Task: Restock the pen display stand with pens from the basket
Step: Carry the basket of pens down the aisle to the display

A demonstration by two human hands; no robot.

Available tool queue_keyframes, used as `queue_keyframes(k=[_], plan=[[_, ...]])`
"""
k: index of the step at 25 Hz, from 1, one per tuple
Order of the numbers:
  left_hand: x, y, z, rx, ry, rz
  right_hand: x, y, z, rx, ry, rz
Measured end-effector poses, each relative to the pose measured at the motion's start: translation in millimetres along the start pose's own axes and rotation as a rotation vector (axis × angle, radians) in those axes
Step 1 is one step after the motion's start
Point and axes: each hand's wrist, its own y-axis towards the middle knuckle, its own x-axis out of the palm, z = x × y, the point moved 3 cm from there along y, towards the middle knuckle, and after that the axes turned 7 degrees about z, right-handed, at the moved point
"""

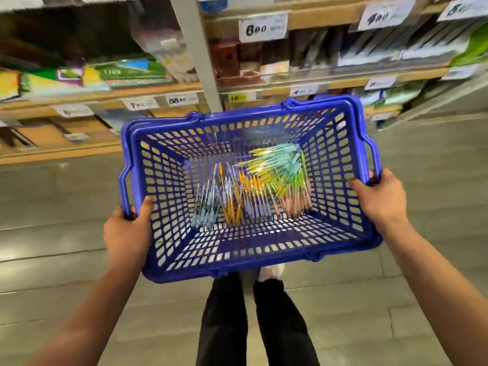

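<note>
A blue plastic basket hangs in the air in front of me, above the floor. My left hand grips its left rim, thumb inside the wall. My right hand grips the right rim beside the folded handle. On the basket's floor lie several pens in bunches: blue-grey, orange, yellow-green, teal and pink. No pen display stand is in view. The frame is blurred by motion.
Wooden store shelves with stationery and price tags run along the top of the view, split by a grey upright post. Grey tiled floor lies below. My legs in dark trousers show under the basket.
</note>
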Motion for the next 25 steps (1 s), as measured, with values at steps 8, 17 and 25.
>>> queue_keyframes(k=[8,17,25], plan=[[156,67,-81,-0.021,0.081,-0.036,168,73,77,0.149,0.139,-0.101],[269,110,-130,-0.010,0.081,-0.046,276,127,132,0.197,0.173,-0.161],[314,123,-156,-0.024,0.088,-0.051,315,149,157,0.163,0.234,-0.180]])
